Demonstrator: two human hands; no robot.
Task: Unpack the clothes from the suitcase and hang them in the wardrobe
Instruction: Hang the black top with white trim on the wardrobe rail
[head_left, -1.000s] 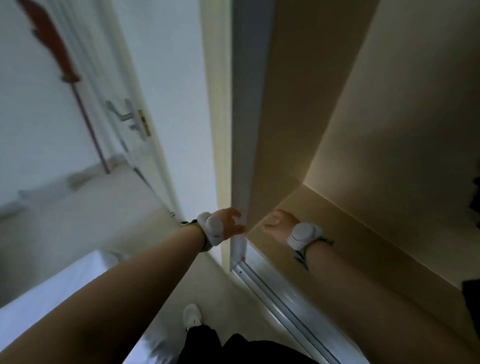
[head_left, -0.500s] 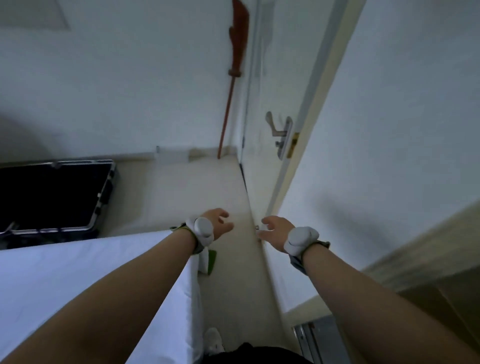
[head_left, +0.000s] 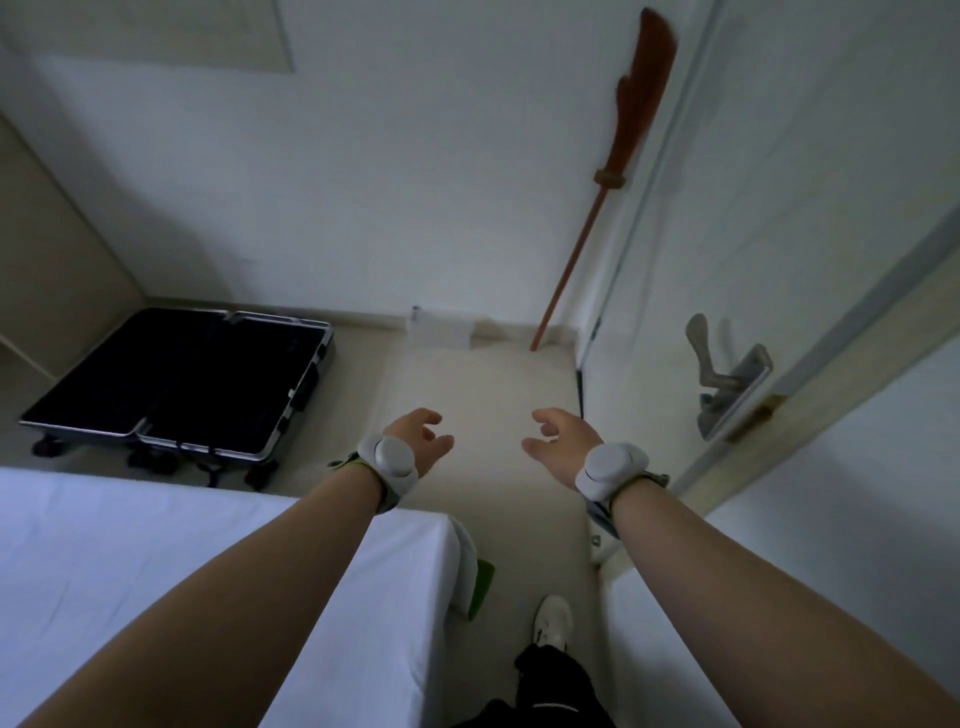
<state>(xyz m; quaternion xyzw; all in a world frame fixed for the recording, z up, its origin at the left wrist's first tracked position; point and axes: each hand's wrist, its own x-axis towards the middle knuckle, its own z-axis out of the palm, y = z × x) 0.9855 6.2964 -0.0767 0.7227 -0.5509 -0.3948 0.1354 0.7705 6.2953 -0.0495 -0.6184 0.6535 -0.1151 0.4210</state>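
Basically both empty — left hand (head_left: 421, 436) and right hand (head_left: 558, 441) loosely spread, fingers curled, out over bare floor. Suitcase (head_left: 176, 384) lies open on the floor far left past the bed (head_left: 156, 561); contents too dark to tell. Best move, likely: walk over, crouch, lift one garment with both hands.

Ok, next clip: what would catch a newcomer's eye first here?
Two bare forearms reaching forward, left hand and right hand open and empty above the floor. Then the black suitcase lying open on the floor at left, beyond the white bed, and a red long-handled object leaning against the far wall.
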